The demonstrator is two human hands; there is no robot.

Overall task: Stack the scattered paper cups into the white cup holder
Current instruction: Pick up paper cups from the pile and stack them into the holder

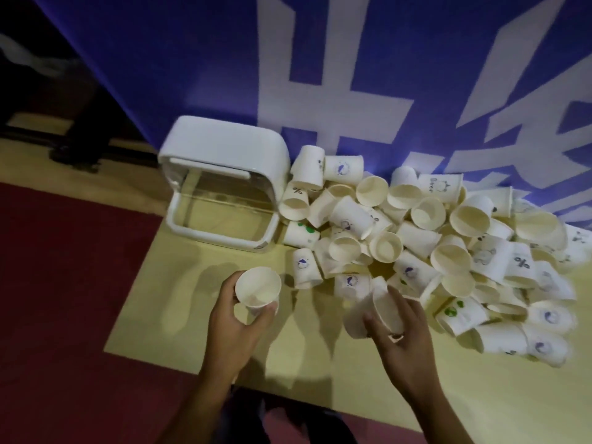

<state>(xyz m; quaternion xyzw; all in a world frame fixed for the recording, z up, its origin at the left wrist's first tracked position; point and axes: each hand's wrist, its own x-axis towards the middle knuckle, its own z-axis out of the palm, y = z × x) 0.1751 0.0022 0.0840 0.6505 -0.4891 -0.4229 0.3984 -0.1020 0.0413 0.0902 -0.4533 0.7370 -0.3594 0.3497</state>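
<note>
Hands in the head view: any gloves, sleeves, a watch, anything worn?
Nothing worn shows. The left hand and right hand are bare, without gloves. The left forearm and right forearm are uncovered to the frame's lower edge: no sleeves, watch or bands. The picture is too dim and blurred to rule out a ring.

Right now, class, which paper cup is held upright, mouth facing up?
The cup in the left hand, before the white holder. The cup in the right hand is tilted sideways; the rest lie heaped.

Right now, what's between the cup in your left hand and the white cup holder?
Only bare yellow table with shadows, in the head view, between the cup in the left hand and the white cup holder.
</note>
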